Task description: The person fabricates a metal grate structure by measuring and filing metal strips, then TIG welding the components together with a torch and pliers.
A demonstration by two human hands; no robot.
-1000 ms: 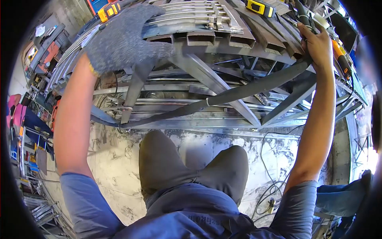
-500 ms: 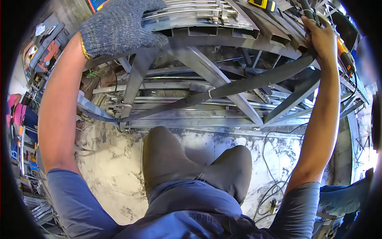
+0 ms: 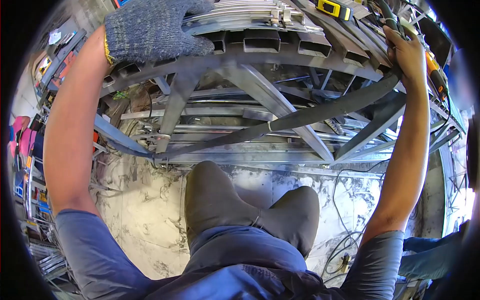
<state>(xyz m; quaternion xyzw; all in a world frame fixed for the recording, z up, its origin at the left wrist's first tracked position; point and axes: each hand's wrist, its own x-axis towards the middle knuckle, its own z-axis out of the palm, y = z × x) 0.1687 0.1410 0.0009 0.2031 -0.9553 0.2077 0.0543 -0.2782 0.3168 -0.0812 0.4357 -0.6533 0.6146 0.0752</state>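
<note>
Gloved left hand (image 3: 157, 32) has shifted outward along the square tube ends (image 3: 261, 42); right hand (image 3: 406, 52) grips the dark cable (image 3: 340, 106).
Cable lies within the right hand's closed fingers, sagging below it across the metal frame (image 3: 280, 102); left thumb spread wide near metal strips (image 3: 235, 19), contact not discernible; orange tool (image 3: 436, 75) just beside right wrist.
</note>
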